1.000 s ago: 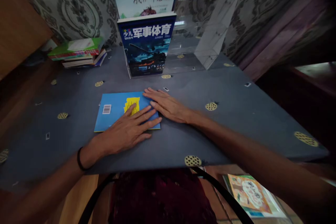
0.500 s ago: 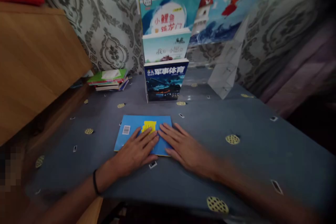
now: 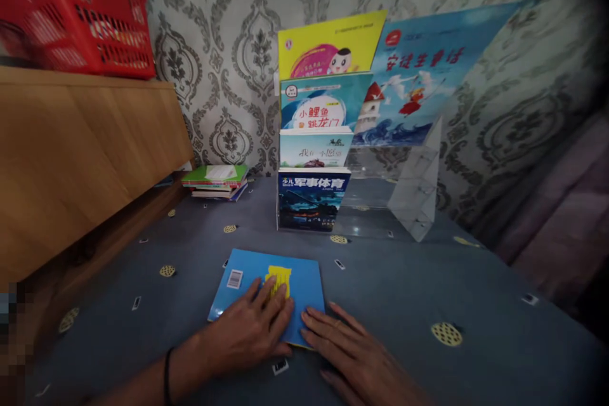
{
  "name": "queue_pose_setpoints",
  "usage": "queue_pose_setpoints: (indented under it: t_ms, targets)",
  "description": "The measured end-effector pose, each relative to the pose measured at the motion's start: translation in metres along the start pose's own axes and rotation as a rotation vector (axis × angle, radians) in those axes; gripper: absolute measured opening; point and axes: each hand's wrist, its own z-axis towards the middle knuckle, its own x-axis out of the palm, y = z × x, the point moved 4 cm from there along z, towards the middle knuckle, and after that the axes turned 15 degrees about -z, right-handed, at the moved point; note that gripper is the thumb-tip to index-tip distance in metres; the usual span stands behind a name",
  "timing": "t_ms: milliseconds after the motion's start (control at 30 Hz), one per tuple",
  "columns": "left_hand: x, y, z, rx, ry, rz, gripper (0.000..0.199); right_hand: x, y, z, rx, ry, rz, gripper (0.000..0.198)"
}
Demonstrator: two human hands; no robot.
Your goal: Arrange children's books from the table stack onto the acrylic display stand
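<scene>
A blue book lies flat on the table, with a barcode and a yellow patch on the cover facing up. My left hand rests on the book's lower middle, fingers stretched out and partly over the yellow patch. A dark band circles that wrist. At the book's lower right corner is my right hand, its extended fingertips touching the cover edge while the palm is over the table. Neither hand is closed round anything.
Beyond the book stands a clear tiered rack holding several upright books, including a dark-blue one and a large blue one. A pile of books lies back left, near a wooden cabinet bearing a red basket.
The camera view has tilted up, showing more of the rack and basket. My right hand has slid toward the book's lower right corner; the left stays on the cover.
</scene>
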Motion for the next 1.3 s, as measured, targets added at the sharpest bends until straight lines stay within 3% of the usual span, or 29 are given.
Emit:
queue_pose_setpoints:
  t_ms: [267,500,700,800,867,967,1067,1200,1300]
  targets:
    - [-0.016,-0.008,0.008,0.109,-0.134,0.106,0.035,0.009,-0.017,0.006,-0.008,-0.125,-0.014,0.054]
    - [-0.035,0.002,0.017,0.091,-0.196,0.066,0.029,0.017,-0.06,0.036,0.027,-0.145,0.189,0.042]
    - [-0.061,0.022,0.022,-0.031,-0.235,-0.114,0.026,0.02,-0.096,0.069,0.234,-0.219,0.431,0.027]
    - [-0.076,0.034,0.02,-0.076,-0.297,-0.13,0.024,0.021,-0.107,0.086,0.371,-0.158,0.684,0.035]
    - [-0.086,0.044,0.016,-0.131,-0.347,-0.148,0.026,0.021,-0.107,0.095,0.448,-0.113,0.859,0.042]
    - [-0.098,0.061,0.01,-0.255,-0.449,-0.175,0.03,0.016,-0.1,0.106,0.52,-0.177,1.121,0.047]
    - [-0.103,0.08,0.01,-0.43,-0.566,-0.317,0.031,0.009,-0.083,0.116,0.458,-0.218,1.308,0.047]
    - [-0.094,0.095,0.015,-0.643,-0.742,-0.602,0.034,0.001,-0.064,0.121,0.38,-0.167,1.255,0.041]
    - [-0.079,0.098,0.016,-0.664,-0.777,-0.707,0.029,-0.008,-0.063,0.115,0.403,-0.226,1.121,0.039]
